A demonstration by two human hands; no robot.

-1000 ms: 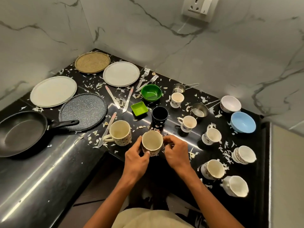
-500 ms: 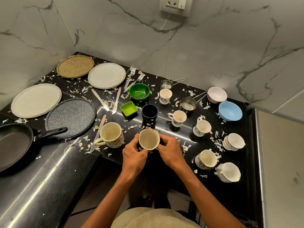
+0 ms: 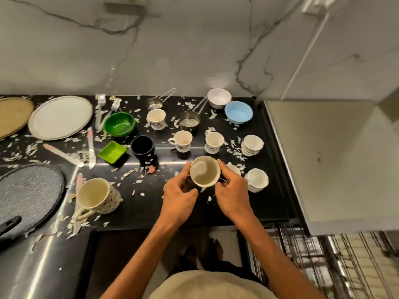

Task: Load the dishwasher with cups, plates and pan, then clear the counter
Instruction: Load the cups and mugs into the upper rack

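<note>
A cream mug (image 3: pixel 205 171) is held above the black counter (image 3: pixel 151 208), my left hand (image 3: pixel 179 197) on its left side and my right hand (image 3: pixel 232 194) on its right. A second cream spotted mug (image 3: pixel 97 196) stands at the left, and a black cup (image 3: pixel 143 148) behind it. Several small white cups, such as the one at the counter's right end (image 3: pixel 258 180), are scattered at the right. A white plate (image 3: pixel 60 117), a woven plate (image 3: pixel 13 115) and a grey speckled plate (image 3: pixel 28 190) lie at the left. Only the pan's black handle (image 3: pixel 8 225) shows.
Bowls in green (image 3: pixel 119 124), blue (image 3: pixel 238 112) and white (image 3: pixel 219 98), a green square dish (image 3: pixel 112 152), steel measuring cups (image 3: pixel 190 121), forks (image 3: pixel 99 108) and knives (image 3: pixel 91 147) lie among white scraps. A wire dishwasher rack (image 3: pixel 313 262) shows at the lower right below a grey unit (image 3: pixel 334 165).
Both hands have carried the cream mug to the right along the counter. My view has swung right and down, bringing the wire rack into sight and pushing the pan out.
</note>
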